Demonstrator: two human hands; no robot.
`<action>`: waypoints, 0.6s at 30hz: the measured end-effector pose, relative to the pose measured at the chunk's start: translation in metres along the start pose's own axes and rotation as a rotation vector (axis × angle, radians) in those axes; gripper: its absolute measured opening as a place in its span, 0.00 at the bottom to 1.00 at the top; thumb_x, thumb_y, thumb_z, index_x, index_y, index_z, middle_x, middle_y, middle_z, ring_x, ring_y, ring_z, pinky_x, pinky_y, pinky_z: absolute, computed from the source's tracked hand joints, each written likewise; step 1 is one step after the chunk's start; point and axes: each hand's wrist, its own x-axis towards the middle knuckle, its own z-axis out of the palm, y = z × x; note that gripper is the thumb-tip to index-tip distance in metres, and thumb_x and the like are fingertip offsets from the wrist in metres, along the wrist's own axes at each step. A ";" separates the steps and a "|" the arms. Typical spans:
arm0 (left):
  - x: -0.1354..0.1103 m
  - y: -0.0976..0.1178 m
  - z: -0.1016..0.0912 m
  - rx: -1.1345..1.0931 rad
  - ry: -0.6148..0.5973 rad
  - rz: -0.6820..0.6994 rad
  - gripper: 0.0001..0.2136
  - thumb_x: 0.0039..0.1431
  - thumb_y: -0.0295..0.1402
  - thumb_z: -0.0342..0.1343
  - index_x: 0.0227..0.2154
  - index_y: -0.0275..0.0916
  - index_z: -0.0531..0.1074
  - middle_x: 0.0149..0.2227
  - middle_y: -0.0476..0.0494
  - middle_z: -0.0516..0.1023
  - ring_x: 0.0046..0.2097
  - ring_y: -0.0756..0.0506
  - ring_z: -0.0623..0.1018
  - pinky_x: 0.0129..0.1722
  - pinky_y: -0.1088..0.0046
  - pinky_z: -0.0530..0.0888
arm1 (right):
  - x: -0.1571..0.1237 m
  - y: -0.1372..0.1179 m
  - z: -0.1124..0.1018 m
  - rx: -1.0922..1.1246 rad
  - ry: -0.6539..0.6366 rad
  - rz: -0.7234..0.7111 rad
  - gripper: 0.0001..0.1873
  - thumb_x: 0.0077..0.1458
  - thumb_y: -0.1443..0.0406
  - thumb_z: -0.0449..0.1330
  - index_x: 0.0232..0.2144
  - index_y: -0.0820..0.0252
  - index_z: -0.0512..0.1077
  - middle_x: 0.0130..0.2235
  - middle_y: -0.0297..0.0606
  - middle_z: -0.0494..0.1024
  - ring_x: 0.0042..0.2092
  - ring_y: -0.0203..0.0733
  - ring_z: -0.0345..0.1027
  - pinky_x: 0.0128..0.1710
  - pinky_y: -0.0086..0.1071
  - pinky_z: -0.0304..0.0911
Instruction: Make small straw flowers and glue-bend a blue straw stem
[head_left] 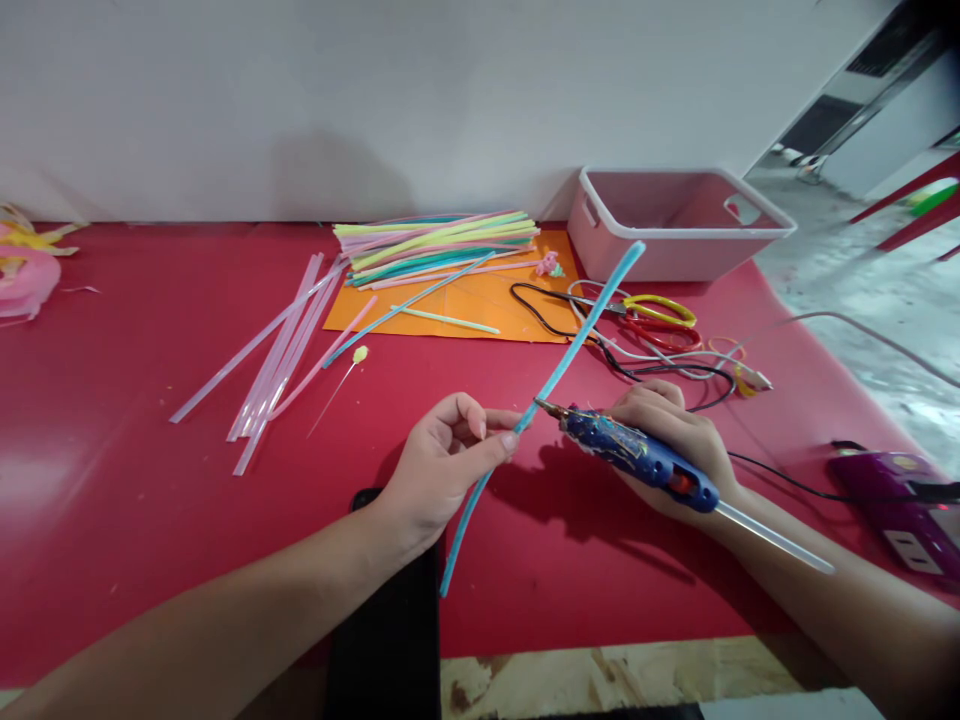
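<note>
My left hand (pixel 442 465) pinches a long blue straw (pixel 577 335) between thumb and forefinger, holding it slanted above the red table (pixel 150 480). My right hand (pixel 667 430) is wrapped round a blue glue gun (pixel 637 455). Its metal tip touches the straw just right of my left fingertips. A clear glue stick (pixel 780 545) juts out of the gun's back along my right forearm.
A pile of coloured straws (pixel 435 245) lies on orange paper (pixel 480 300). Clear glue sticks (pixel 277 350) lie to the left. Scissors (pixel 652 315), cables (pixel 675 365), a white basket (pixel 675 225) and a purple power strip (pixel 900 495) sit on the right. A black phone (pixel 390 620) lies near the front edge.
</note>
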 end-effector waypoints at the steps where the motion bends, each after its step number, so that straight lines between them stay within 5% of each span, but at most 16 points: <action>1: 0.000 0.000 0.000 -0.001 0.000 0.001 0.17 0.46 0.24 0.69 0.23 0.38 0.62 0.31 0.51 0.84 0.28 0.55 0.77 0.33 0.80 0.71 | 0.001 0.000 0.000 0.002 0.009 0.001 0.10 0.55 0.69 0.59 0.41 0.53 0.67 0.28 0.33 0.73 0.29 0.40 0.66 0.42 0.45 0.59; 8: 0.000 -0.003 -0.003 0.028 0.003 0.008 0.15 0.49 0.23 0.67 0.24 0.38 0.63 0.33 0.50 0.84 0.29 0.55 0.78 0.34 0.80 0.73 | 0.003 -0.001 0.000 -0.015 0.071 0.031 0.09 0.54 0.68 0.60 0.39 0.53 0.68 0.28 0.32 0.74 0.29 0.40 0.66 0.40 0.42 0.61; 15: 0.004 -0.001 0.000 -0.046 0.075 -0.029 0.15 0.45 0.22 0.68 0.24 0.37 0.64 0.30 0.56 0.80 0.28 0.56 0.78 0.36 0.78 0.75 | -0.007 -0.003 0.002 -0.021 0.320 0.427 0.10 0.54 0.62 0.62 0.41 0.48 0.70 0.36 0.36 0.78 0.34 0.46 0.71 0.36 0.39 0.66; 18: 0.005 -0.001 0.001 -0.085 0.075 -0.039 0.15 0.45 0.23 0.69 0.26 0.38 0.65 0.28 0.56 0.79 0.30 0.54 0.80 0.39 0.76 0.76 | -0.008 0.006 0.006 -0.077 0.222 0.357 0.16 0.51 0.63 0.63 0.44 0.52 0.70 0.37 0.38 0.77 0.38 0.49 0.71 0.37 0.40 0.66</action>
